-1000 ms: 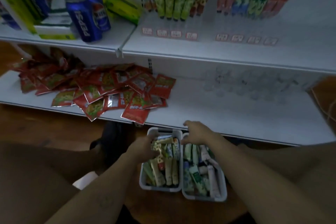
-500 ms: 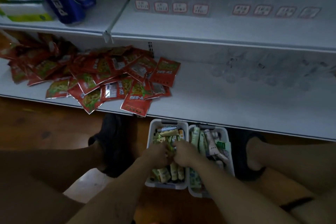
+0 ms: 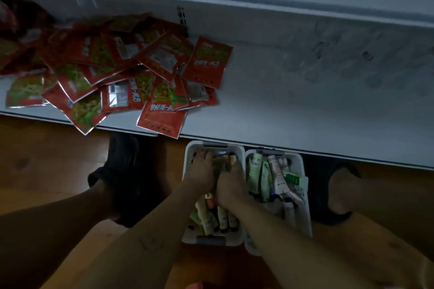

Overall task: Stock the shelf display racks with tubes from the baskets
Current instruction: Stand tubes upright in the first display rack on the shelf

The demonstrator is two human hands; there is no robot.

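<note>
— Where are the tubes to be found?

— They are kept in two white baskets set side by side on the floor, just under the front edge of the lower shelf [image 3: 281, 112], so that little reach is needed from pick to rack. The left basket [image 3: 195, 145] is filled with tubes [image 3: 209, 218] laid lengthwise. The right basket [image 3: 306, 213] is packed more loosely.

— And how are the hands held?

— Both are lowered into the left basket. The left hand [image 3: 202, 169] is laid over the far end, fingers bent down among the tubes. The right hand [image 3: 231, 185] is placed just beside it, knuckles up, fingers curled under. Whether a tube is actually pinched by either cannot be told (the light is poor and the fingertips are buried).

— Why are both put in one basket?

— A bundle is probably being gathered, with the pile steadied by one hand and collected by the other.

— Where would it be carried?

— Likely to the faint clear rack [image 3: 347, 70] on the shelf's right part, since the left part is taken up by red sachets [image 3: 131, 77].
</note>
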